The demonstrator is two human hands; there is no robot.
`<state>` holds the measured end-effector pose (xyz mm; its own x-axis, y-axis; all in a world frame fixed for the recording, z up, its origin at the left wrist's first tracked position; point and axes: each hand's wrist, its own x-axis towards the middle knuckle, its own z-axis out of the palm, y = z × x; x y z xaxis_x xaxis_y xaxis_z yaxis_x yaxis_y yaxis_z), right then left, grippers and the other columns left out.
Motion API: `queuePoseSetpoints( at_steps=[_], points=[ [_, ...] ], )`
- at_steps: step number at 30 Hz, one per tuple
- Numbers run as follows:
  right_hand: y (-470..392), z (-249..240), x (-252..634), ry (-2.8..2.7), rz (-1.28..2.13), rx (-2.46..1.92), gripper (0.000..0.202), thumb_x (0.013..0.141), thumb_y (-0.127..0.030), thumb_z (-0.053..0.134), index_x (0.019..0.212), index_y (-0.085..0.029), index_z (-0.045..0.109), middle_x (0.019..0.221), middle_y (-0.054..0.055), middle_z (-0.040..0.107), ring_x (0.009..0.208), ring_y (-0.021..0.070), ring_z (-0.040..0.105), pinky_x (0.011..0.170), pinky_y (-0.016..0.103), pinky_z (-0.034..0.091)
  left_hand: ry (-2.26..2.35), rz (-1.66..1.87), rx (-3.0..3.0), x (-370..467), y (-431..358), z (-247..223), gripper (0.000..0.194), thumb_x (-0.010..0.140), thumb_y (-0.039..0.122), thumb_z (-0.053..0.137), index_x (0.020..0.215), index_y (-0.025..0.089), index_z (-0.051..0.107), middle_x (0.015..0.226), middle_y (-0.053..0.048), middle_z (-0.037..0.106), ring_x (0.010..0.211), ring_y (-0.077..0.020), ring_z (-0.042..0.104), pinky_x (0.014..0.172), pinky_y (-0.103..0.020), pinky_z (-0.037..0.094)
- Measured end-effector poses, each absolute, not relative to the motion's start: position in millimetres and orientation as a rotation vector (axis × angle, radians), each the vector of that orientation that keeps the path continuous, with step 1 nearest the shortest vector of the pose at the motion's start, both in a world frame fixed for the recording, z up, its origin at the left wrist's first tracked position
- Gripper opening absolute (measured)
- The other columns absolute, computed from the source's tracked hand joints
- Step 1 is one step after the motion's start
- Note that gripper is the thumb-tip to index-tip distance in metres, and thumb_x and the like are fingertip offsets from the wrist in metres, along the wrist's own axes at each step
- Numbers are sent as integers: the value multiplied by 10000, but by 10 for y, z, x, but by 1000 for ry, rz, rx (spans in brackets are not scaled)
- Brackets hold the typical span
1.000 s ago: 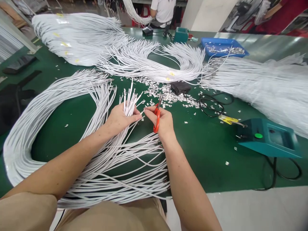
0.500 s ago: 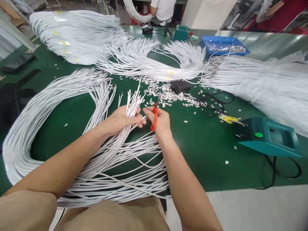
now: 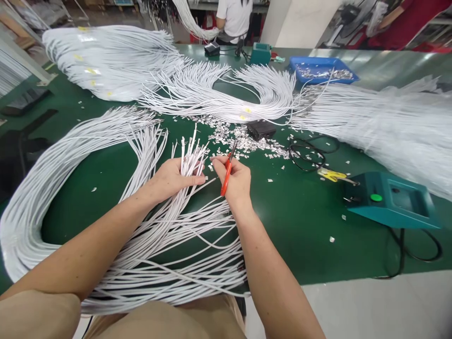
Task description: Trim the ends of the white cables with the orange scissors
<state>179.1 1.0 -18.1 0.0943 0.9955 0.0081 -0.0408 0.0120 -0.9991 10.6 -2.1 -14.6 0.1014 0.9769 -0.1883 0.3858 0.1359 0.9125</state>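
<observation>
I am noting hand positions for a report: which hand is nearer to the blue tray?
Right hand: it is on the near side of the blue tray, to its left; the left hand is farther left.

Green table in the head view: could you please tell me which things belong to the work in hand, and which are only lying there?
Seem to belong:
white cables, bunched in the left hand
red-handled scissors, in the right hand

Seem only lying there:
blue tray
teal device
yellow-handled tool
black box
silvery scraps, perhaps connected
</observation>
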Motion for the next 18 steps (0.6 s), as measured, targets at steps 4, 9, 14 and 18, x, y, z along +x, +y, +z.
queuePoseSetpoints(
  at_steps=[4,9,14,18],
  points=[
    [23,-205,1803,-1070,1316,-1221,250,700,-401,707,789,-169,731,766,13,702,707,142,593,724,280,458,1380,809,1370,162,-46,-122,516,601,380,826,1045,190,647,835,-29,712,774,-215,666,783,-365,512],
    [57,-255,1812,-1007,1466,-1112,228,685,-367,721,798,-169,734,758,17,692,690,124,580,712,267,453,1258,834,1294,212,-83,-89,437,675,360,780,1053,188,642,836,-29,704,732,-186,660,759,-343,520],
    [42,-264,1763,-986,1460,-1095,225,648,-381,751,715,-174,694,648,-21,615,614,102,513,661,258,431,1454,1011,1356,202,-67,-88,303,720,377,716,943,173,689,956,-61,720,871,-213,654,835,-346,489],
    [11,-265,1699,-1006,1338,-1141,238,650,-399,745,701,-177,676,658,-25,598,614,104,492,640,259,421,1601,963,1493,196,-34,-12,307,660,425,754,815,175,669,828,-30,708,766,-202,631,741,-324,483]
  ],
)
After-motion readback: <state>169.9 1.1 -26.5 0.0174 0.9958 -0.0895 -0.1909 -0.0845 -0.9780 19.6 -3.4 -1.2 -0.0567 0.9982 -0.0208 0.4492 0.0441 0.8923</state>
